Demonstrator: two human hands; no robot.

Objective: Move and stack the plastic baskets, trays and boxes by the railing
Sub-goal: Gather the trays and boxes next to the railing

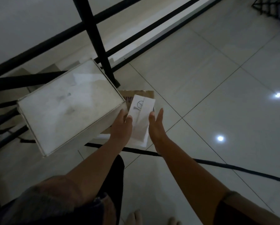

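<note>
Large white box (69, 104) beside black railing post (102, 51), tilted, near corner against left hand (121, 127). Small white box (141, 117) between both hands, over brown cardboard (145, 93) on tiled floor (217, 78). Left hand grasping small white box at its left edge, fingers curled onto it. Right hand (157, 127) released, fingers straight, thumb tip near box's right edge; contact unclear. Black cable (217, 164) across floor below forearms. Bare toes (134, 216) at bottom edge.
</note>
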